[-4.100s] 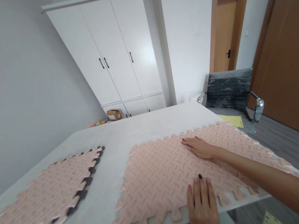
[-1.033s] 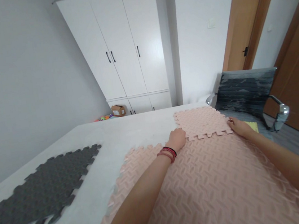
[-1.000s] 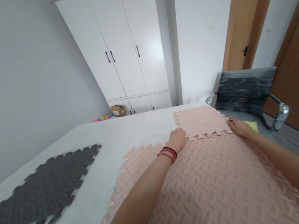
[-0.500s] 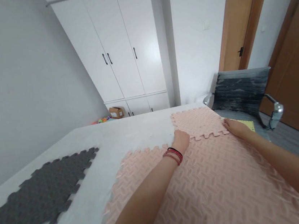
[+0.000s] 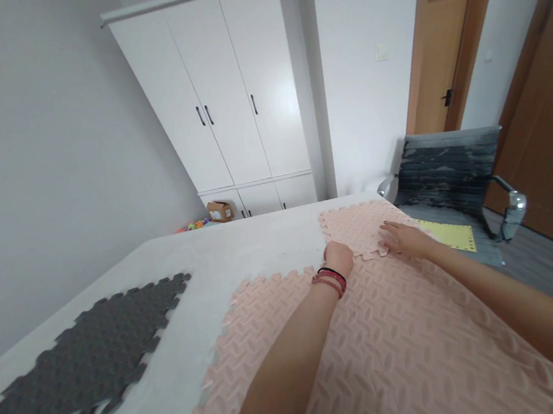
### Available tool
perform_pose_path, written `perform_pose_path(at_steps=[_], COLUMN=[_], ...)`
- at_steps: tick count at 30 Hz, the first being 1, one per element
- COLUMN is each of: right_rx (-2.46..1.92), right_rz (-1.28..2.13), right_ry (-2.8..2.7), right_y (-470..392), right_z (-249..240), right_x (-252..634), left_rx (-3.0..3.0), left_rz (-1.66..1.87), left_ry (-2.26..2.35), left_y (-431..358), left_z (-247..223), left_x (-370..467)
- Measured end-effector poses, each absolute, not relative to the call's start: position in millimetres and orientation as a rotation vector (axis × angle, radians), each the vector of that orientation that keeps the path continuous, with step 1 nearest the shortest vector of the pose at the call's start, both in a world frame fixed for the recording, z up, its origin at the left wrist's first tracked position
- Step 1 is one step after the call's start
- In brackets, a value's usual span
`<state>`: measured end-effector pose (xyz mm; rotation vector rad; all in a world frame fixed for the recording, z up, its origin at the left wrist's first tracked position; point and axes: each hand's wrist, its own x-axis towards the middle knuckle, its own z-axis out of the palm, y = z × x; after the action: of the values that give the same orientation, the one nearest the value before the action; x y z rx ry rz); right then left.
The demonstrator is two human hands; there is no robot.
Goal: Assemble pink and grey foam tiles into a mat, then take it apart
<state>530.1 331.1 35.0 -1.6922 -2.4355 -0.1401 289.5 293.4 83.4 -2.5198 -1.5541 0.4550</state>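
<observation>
A large pink foam mat (image 5: 404,339) with a raised diamond pattern and jigsaw edges lies in front of me. Beyond it is a smaller-looking pink foam mat (image 5: 354,225), its near edge meeting the large one along the teeth. My left hand (image 5: 339,258), with bracelets at the wrist, is curled closed at the left end of that seam; its fingertips are mostly hidden against the mat edge. To its right, my right hand (image 5: 404,239) rests on the far mat near the seam, fingers spread and apart.
A dark grey foam mat (image 5: 88,358) lies at the left on the white table (image 5: 241,245). Past the right edge stands a chair (image 5: 448,172) with a yellow sheet (image 5: 446,235) on its seat. A cardboard box (image 5: 220,211) and white cabinet (image 5: 242,90) are behind.
My right hand has moved left from the far mat's right corner toward the middle of the seam, its fingers now spread. My left hand stays at the seam's left end.
</observation>
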Motion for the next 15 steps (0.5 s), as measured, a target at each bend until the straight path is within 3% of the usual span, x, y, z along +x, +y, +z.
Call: perform_pose_path(at_steps=[15], right_rx=[-1.935], right_rz=[0.263], right_ry=[-2.37], right_y=[333.2], right_z=[13.2], right_x=[525.0], left_rx=[-2.321], left_rz=[0.483], left_ry=[-1.996], left_y=[312.9], left_z=[82.3], left_x=[331.3])
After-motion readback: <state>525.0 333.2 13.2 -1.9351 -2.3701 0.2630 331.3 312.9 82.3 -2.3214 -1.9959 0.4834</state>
